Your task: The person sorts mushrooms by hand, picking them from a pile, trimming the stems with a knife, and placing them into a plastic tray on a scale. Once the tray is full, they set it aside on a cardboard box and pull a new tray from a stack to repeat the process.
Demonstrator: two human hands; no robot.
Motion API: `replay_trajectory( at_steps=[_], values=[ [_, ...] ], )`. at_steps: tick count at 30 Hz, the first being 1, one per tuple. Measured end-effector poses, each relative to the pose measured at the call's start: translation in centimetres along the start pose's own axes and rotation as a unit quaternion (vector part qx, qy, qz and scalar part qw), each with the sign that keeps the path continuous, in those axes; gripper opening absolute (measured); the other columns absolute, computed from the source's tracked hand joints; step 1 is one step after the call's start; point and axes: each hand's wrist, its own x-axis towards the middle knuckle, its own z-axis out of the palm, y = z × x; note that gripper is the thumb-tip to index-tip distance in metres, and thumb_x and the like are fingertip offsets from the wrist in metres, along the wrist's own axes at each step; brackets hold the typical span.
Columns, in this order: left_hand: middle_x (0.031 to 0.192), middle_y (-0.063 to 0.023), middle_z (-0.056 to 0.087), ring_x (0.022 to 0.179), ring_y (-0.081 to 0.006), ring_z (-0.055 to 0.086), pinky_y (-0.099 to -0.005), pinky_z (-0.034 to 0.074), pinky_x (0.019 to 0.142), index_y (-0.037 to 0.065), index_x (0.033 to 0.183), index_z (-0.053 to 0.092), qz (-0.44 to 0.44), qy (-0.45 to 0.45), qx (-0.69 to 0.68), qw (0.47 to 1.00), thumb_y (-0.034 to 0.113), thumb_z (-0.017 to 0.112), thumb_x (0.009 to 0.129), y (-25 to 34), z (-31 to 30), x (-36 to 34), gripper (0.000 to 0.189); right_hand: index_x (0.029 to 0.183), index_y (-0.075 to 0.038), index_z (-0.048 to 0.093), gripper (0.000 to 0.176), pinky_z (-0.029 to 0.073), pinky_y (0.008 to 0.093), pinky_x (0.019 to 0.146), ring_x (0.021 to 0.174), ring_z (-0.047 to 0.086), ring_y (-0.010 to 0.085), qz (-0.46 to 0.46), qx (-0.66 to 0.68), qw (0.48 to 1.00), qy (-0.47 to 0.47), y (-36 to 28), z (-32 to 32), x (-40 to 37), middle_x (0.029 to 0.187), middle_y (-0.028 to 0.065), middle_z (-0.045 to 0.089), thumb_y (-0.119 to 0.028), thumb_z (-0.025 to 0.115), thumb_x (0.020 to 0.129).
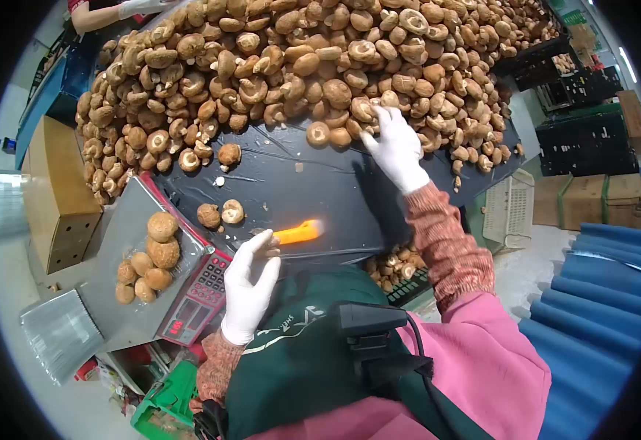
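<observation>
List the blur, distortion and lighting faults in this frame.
Head view: fisheye bends the edges, and a black ring cuts the corners; the orange object by the left hand is smeared by motion; the mushroom pile and right hand are sharp; light is even, with faint sheen on the black sheet.

— Where is there room on the table (320, 191)?
— The dark strip between the mushroom pile (298, 59) and the near edge is mostly bare (a few crumbs aside).
— Anything lying in it?
— Two loose mushrooms (220, 213) at its left end, a single mushroom (229, 154) just below the pile, and an orange thing (298, 232), blurred, close to the near edge.
— And further left?
— The scale (188, 301) fills that corner, and its pan (126, 220) holds mushrooms. A cardboard box (56, 198) stands beside it.
— The far side?
— Closed: the pile spans the whole width, and the right hand (396, 147) rests at its front edge.
</observation>
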Motion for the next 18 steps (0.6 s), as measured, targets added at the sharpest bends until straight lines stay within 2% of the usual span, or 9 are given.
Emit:
replay_trajectory(
  at_steps=[1, 3, 5, 6, 7, 9, 14, 15, 18],
  values=[
    [0.115, -0.0107, 0.066, 0.105, -0.0168, 0.064, -0.0305, 0.05, 0.095, -0.001, 0.132, 0.058, -0.003, 0.005, 0.006, 1.0, -0.002, 0.063, 0.091, 0.1, 0.1, 0.0, 0.041, 0.122, -0.01, 0.059, 0.044, 0.054, 0.0431, 0.076, 0.088, 0.066, 0.033, -0.016, -0.025, 0.999, 0.027, 0.3, 1.4, 1.2, 0.112, 0.0118, 0.062, -0.031, 0.07, 0.085],
    [0.115, -0.0109, 0.067, 0.105, -0.017, 0.064, -0.0305, 0.051, 0.095, -0.001, 0.131, 0.058, -0.012, 0.014, 0.017, 1.0, -0.001, 0.063, 0.091, 0.0, 0.0, -0.2, 0.041, 0.127, -0.009, 0.059, 0.048, 0.053, 0.0427, 0.081, 0.093, 0.065, 0.0317, 0.05, -0.019, 0.995, -0.082, 2.0, 3.8, 2.1, 0.115, 0.0134, 0.063, -0.031, 0.071, 0.085],
    [0.116, -0.0121, 0.067, 0.105, -0.0176, 0.065, -0.031, 0.051, 0.095, -0.001, 0.131, 0.059, -0.023, 0.024, 0.004, 0.999, -0.001, 0.063, 0.091, -0.1, 0.0, -0.4, 0.04, 0.125, -0.007, 0.061, 0.045, 0.054, 0.0386, 0.077, 0.088, 0.068, 0.0264, 0.128, 0.196, 0.972, -0.034, 2.4, 3.7, 2.0, 0.107, 0.0132, 0.067, -0.029, 0.072, 0.086],
    [0.116, -0.0123, 0.067, 0.104, -0.0176, 0.065, -0.0309, 0.051, 0.095, -0.001, 0.13, 0.059, -0.022, 0.035, 0.014, 0.999, -0.001, 0.064, 0.091, -0.6, 0.0, -0.3, 0.04, 0.122, -0.006, 0.063, 0.038, 0.054, 0.0348, 0.072, 0.084, 0.069, 0.0213, 0.186, 0.318, 0.929, -0.046, 2.4, 2.9, 2.3, 0.098, 0.0103, 0.07, -0.027, 0.07, 0.091],
    [0.115, -0.0124, 0.068, 0.104, -0.0176, 0.065, -0.0308, 0.051, 0.094, -0.001, 0.13, 0.059, -0.022, 0.042, 0.023, 0.999, -0.001, 0.064, 0.091, -1.1, 0.0, -0.3, 0.039, 0.122, -0.004, 0.063, 0.037, 0.054, 0.0321, 0.069, 0.082, 0.069, 0.0177, 0.307, 0.558, 0.765, -0.096, 2.4, 1.8, 1.9, 0.098, 0.0076, 0.07, -0.03, 0.068, 0.095],
    [0.121, -0.0109, 0.066, 0.108, -0.0165, 0.063, -0.0296, 0.049, 0.097, -0.002, 0.135, 0.055, -0.012, 0.019, -0.002, 1.0, 0.0, 0.056, 0.096, -1.2, 0.3, -0.1, 0.039, 0.122, -0.003, 0.063, 0.038, 0.055, 0.032, 0.069, 0.085, 0.068, 0.0169, 0.3, 0.706, 0.624, -0.151, 1.8, -0.3, 1.0, 0.103, 0.0077, 0.07, -0.032, 0.066, 0.098],
    [0.121, -0.0124, 0.066, 0.108, -0.0188, 0.064, -0.0323, 0.05, 0.097, 0.001, 0.135, 0.056, 0.031, 0.001, 0.057, 0.998, 0.001, 0.067, 0.09, -0.4, 1.2, 0.6, 0.047, 0.128, -0.002, 0.057, 0.043, 0.054, 0.0319, 0.073, 0.094, 0.067, 0.0171, 0.281, 0.756, 0.541, -0.238, -3.3, -2.7, -1.2, 0.118, 0.0098, 0.068, -0.037, 0.058, 0.102],
    [0.127, -0.0114, 0.064, 0.112, -0.0172, 0.062, -0.0322, 0.048, 0.1, 0.001, 0.139, 0.053, 0.058, -0.012, 0.085, 0.995, 0.0, 0.066, 0.09, -0.4, 1.2, 0.7, 0.051, 0.127, -0.001, 0.057, 0.042, 0.052, 0.0299, 0.066, 0.085, 0.065, 0.016, 0.296, 0.744, 0.539, -0.261, -4.6, -2.8, -1.5, 0.109, 0.0113, 0.069, -0.035, 0.056, 0.102],
    [0.138, -0.0152, 0.055, 0.119, -0.0243, 0.058, -0.0368, 0.045, 0.105, 0.003, 0.144, 0.047, 0.104, 0.035, 0.116, 0.987, 0.006, 0.078, 0.081, 0.2, 1.5, 0.5, 0.071, 0.109, -0.001, 0.066, 0.034, 0.052, 0.0284, 0.067, 0.081, 0.063, 0.0103, 0.295, 0.726, 0.525, -0.331, -8.6, -3.3, -3.4, 0.097, 0.0062, 0.068, -0.034, 0.06, 0.101]
  ],
)
